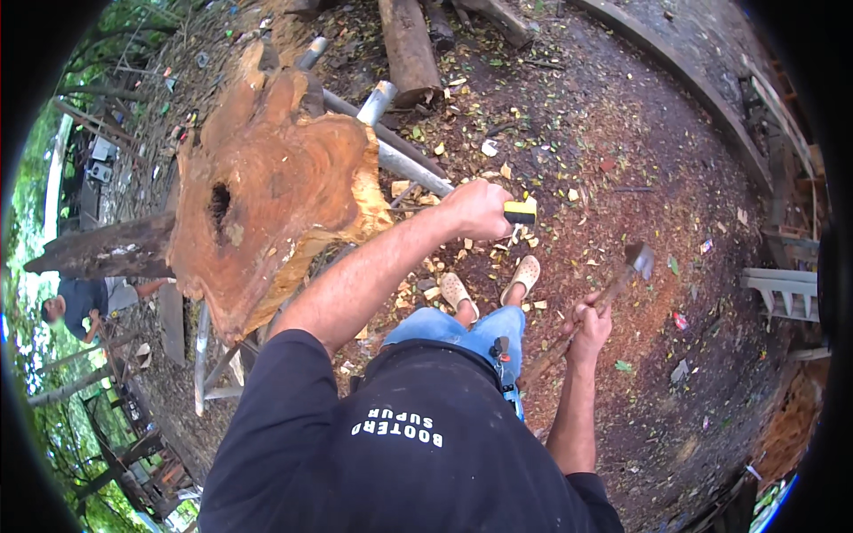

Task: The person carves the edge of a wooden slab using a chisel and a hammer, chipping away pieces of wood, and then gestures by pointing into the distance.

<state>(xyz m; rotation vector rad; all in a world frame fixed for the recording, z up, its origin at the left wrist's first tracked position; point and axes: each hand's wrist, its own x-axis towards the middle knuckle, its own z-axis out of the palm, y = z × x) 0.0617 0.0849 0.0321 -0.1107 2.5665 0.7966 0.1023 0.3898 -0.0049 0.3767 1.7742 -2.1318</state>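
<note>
My left hand (480, 210) is closed round a chisel, whose yellow-and-black handle end (521, 211) sticks out to the right of the fist. Its blade side points left, toward the pale, freshly cut edge of a big brown wood slab (284, 178). Most of the chisel is hidden by the fingers. The slab has a dark hole and rests on a frame of metal poles (413, 169). To the right, my right hand (588, 330) grips a hammer by its wooden handle (546, 362). The grey hammer head (639, 258) is up and away from the chisel.
Wood chips and leaves litter the dirt ground (622, 160) around my beige clogs (458, 297). Logs (410, 53) lie ahead. A long beam (693, 89) and a white plastic piece (784, 293) are on the right. Another person (80, 306) is at the far left beyond the slab.
</note>
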